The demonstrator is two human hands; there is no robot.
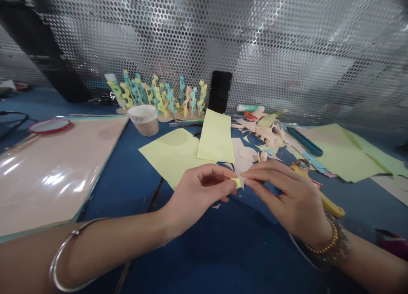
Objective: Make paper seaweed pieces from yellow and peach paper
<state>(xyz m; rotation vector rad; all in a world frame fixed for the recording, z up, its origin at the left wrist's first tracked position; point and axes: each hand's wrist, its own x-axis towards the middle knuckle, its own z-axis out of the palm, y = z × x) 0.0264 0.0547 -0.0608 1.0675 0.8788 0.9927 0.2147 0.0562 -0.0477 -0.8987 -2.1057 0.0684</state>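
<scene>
Between the thumb and fingers of my left hand (200, 185) is a small folded piece of yellow paper (236, 182). My right hand (288, 196) is pinched closed just to the right of that piece; anything in its fingertips is too small to make out. Behind my hands a yellow paper strip (216, 134) overlaps a larger yellow sheet (174, 151). Pale pink paper (247, 153) with rounded cut shapes lies just beyond my fingertips.
Curled paper stalks (165, 96) stand at the back beside a small cup (144, 120) and an upright phone (219, 91). Paper scraps (266, 130), a glue stick (250, 108), a blue cutter (304, 141) and a yellow-handled tool (331, 204) lie right. A plastic-covered pink sheet (63, 171) lies left.
</scene>
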